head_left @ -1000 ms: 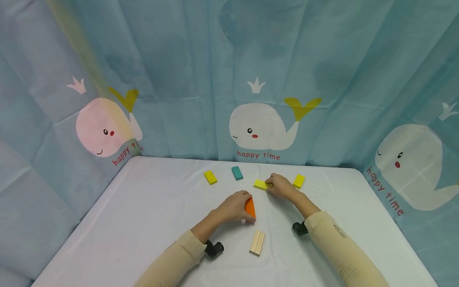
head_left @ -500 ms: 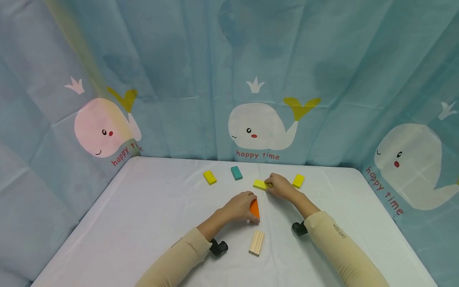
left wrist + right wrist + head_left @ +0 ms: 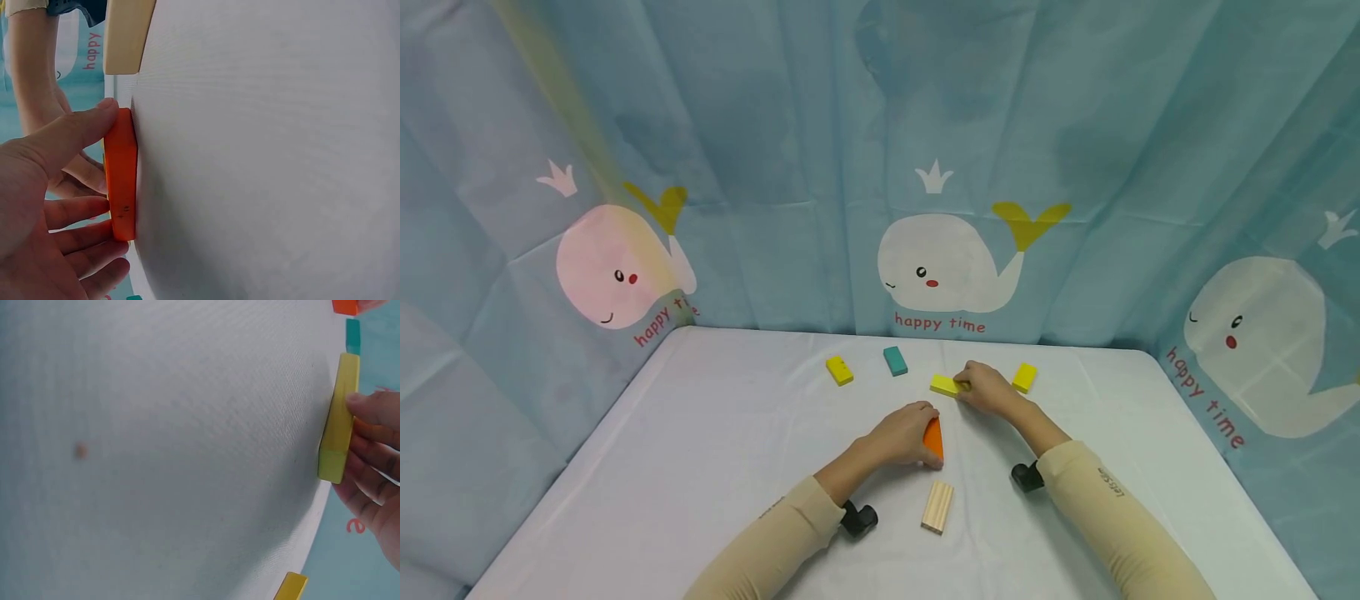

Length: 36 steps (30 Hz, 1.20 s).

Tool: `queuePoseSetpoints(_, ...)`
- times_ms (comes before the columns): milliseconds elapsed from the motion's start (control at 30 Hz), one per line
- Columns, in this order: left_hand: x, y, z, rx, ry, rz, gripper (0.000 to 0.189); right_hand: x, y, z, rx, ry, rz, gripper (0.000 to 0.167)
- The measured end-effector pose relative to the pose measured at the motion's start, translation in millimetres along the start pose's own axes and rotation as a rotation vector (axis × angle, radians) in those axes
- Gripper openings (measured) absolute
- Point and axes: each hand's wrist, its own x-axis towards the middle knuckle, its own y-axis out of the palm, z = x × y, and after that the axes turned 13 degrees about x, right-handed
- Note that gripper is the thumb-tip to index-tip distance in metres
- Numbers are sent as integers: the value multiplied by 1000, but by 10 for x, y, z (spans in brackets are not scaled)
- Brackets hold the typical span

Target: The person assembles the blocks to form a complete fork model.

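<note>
My left hand (image 3: 901, 435) grips a flat orange triangular block (image 3: 933, 440) near the middle of the white table. In the left wrist view, the thumb bends over one end of the orange block (image 3: 122, 175) and the fingers reach its other end and back. Farther away, my right hand (image 3: 988, 389) pinches the right end of a long yellow block (image 3: 944, 385). From the right wrist, the thumb presses the face of this yellow block (image 3: 340, 419), with the fingers behind it.
A pale wooden block (image 3: 937, 507) with lengthwise grooves lies nearer the person. Toward the back are a yellow block (image 3: 839, 371), a teal block (image 3: 896, 362) and another yellow block (image 3: 1025, 378) right of my right hand. A blue whale-print curtain (image 3: 775, 250) stands behind the table (image 3: 715, 433).
My left hand has shifted slightly right with the orange block, then stayed put over the last half second. My right hand and the yellow block show no movement.
</note>
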Motion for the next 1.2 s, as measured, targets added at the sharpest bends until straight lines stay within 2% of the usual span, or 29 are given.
queuePoseSetpoints(433,-5,-9,-7,-17,-4,5,79,-35,-15,37,6,-37,-5,31)
queuePoseSetpoints(633,-5,-36,10,-10,6,22,70,-10,-19,14,24,-6,-1,33)
queuePoseSetpoints(900,-5,-63,11,2,12,40,62,-2,-19,7,9,-15,-6,33)
queuePoseSetpoints(1200,-23,-50,1,62,38,-20,61,-16,4,23,-8,-16,-18,32)
